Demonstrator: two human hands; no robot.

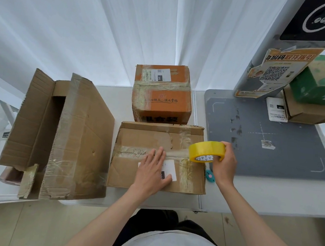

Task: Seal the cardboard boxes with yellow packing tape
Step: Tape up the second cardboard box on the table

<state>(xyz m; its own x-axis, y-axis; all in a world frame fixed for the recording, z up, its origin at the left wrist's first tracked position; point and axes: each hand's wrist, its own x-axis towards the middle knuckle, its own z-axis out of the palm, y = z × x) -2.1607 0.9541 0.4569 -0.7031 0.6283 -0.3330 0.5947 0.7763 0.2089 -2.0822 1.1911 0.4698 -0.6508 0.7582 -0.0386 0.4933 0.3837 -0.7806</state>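
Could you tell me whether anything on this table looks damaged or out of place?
Yes: the large cardboard box on the left lies open, its flaps splayed, with torn edges and peeling old tape. The grey mat on the right carries scuffs and sticker residue.

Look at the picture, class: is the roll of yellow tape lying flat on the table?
No: the right hand grips the tape roll above the flat box, while the left hand presses the seam.

Bare grey mat (277, 140) right of the flat box (141, 138) (orange box (161, 94) blocks behind, large open box (59, 131) left).
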